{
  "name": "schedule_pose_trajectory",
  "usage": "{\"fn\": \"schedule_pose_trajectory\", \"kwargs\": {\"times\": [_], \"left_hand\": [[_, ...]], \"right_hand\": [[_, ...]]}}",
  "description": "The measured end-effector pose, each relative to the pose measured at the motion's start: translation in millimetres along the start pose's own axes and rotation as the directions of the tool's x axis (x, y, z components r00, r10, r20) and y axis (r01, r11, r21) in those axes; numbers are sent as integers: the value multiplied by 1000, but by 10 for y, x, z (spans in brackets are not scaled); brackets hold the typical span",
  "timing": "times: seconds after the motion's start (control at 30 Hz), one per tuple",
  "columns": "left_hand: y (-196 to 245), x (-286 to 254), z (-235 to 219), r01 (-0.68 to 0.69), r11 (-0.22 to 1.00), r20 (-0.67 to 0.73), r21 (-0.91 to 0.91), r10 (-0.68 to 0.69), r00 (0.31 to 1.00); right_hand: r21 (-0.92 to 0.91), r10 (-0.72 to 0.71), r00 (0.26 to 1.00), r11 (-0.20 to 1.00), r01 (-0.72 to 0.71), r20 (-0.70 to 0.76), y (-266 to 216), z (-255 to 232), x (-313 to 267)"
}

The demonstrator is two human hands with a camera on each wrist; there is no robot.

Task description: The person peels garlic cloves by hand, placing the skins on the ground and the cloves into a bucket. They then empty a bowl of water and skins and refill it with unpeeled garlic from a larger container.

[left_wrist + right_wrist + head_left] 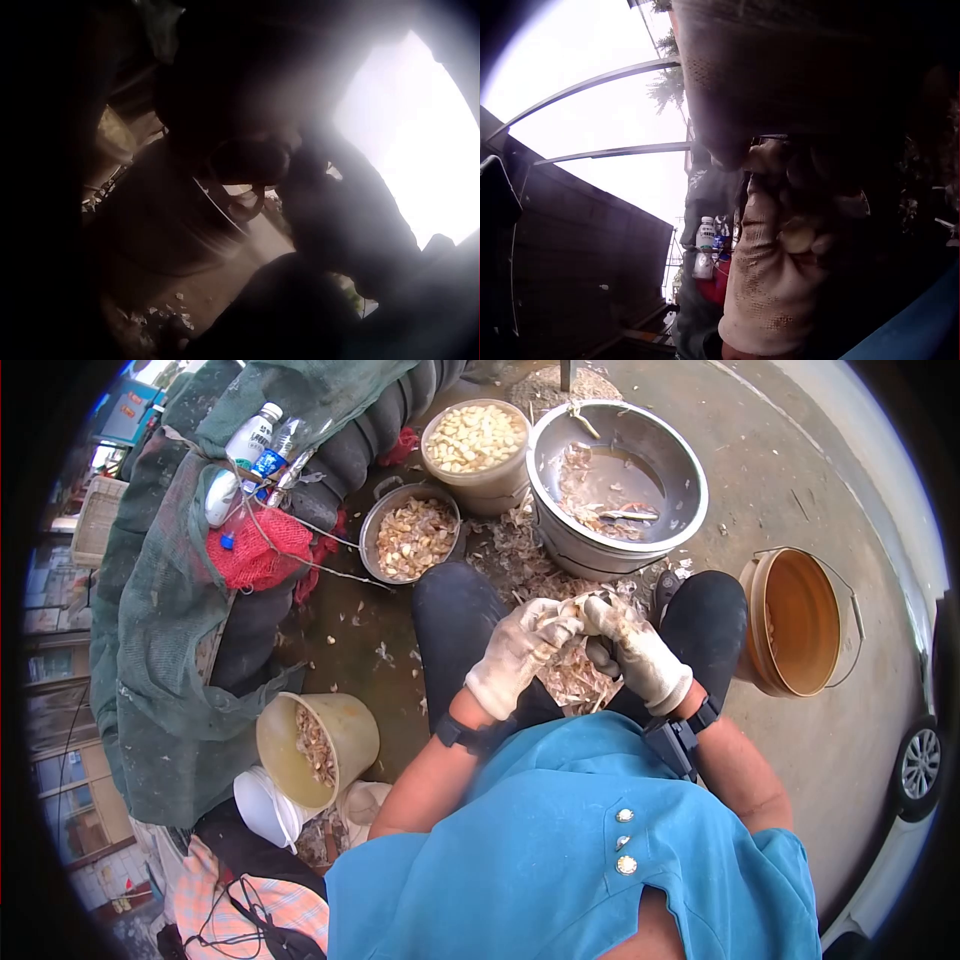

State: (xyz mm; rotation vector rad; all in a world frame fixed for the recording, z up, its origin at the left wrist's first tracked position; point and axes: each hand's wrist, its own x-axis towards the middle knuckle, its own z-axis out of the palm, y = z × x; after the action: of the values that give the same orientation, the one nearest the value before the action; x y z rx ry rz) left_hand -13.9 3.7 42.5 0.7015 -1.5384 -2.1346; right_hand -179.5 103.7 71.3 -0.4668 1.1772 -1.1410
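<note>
Both hands wear pale, soiled work gloves and meet fingertip to fingertip over the lap. My left hand (525, 648) has its fingers curled, and in the right wrist view a pale garlic clove (798, 238) shows in its grip. My right hand (640, 650) pinches with thumb and forefinger right against the left fingertips, at what looks like a garlic clove, mostly hidden by the gloves. Loose papery garlic skins (578, 678) lie below the hands, between the legs. The left wrist view is very dark.
Ahead stand a bucket of peeled cloves (475, 438), a pot of unpeeled cloves (412, 542) and a metal basin (697, 500) holding water and skins. An orange-brown bucket (815, 622) sits right. A tilted cream bucket (352, 732) and white bucket (262, 808) are left, near bottles (255, 435) on netting.
</note>
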Motion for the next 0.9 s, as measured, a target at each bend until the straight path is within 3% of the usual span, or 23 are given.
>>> {"fn": "schedule_pose_trajectory", "kwargs": {"times": [0.03, 0.13, 0.17, 0.2, 0.23, 0.27, 0.33, 0.4, 0.53, 0.6, 0.67, 0.7, 0.73, 0.8, 0.83, 0.9], "left_hand": [[-96, 16, -69, -36, 999, 57, 18, 35, 998], [-63, 17, -50, -71, 991, 62, 116, 64, 996], [-29, 18, -55, -70, 991, 63, 115, 63, 996], [22, 20, -73, 101, 993, 83, -59, -96, 992], [60, 22, -79, 270, 936, 131, -226, -246, 960], [80, 16, -66, 272, 936, 131, -226, -247, 960], [101, 5, -42, 72, 982, 155, -177, -44, 987], [89, 19, -57, 111, 968, 169, -225, -74, 983], [24, 71, -64, 182, 945, 138, -271, -149, 979], [-11, 58, -110, 203, 946, 127, -251, -176, 976], [-38, 68, -128, 39, 997, -22, -73, -40, 999], [69, 69, -118, 143, 977, -90, -158, -158, 983], [58, 79, -162, 137, 978, -85, -156, -151, 985], [12, 117, -241, 32, 999, -159, 18, -29, 987], [-17, 143, -271, 151, 956, -173, -253, -198, 965], [-28, 130, -255, 158, 966, -158, -205, -193, 968]], "right_hand": [[-144, -37, 999, 989, 32, -29, -16, 28, -18], [-151, -79, 994, 986, 67, -76, 108, -5, 9], [-109, -40, 999, 993, 37, -24, 96, -43, 14], [-109, -40, 999, 993, 37, -24, 73, -55, 24], [51, 7, 999, 999, -9, 42, 33, -60, 25], [207, 43, 992, 976, -66, 115, 4, -63, 32], [242, 39, 985, 967, -80, 167, -2, -126, 50], [342, 25, 967, 933, -115, 255, -50, -148, 55], [431, 50, 977, 892, -138, 208, -87, -148, 54], [408, 58, 972, 901, -148, 226, -111, -196, 58], [249, 119, 974, 954, -166, 193, -114, -236, 65], [176, 106, 971, 974, -145, 213, -107, -285, 68], [174, 99, 973, 975, -137, 210, -130, -300, 60], [72, 149, 988, 986, -151, 35, -185, -324, 54], [47, 139, 988, 990, -136, -72, -193, -351, 84], [-91, 53, 989, 994, -66, -140, -311, -453, 155]]}}
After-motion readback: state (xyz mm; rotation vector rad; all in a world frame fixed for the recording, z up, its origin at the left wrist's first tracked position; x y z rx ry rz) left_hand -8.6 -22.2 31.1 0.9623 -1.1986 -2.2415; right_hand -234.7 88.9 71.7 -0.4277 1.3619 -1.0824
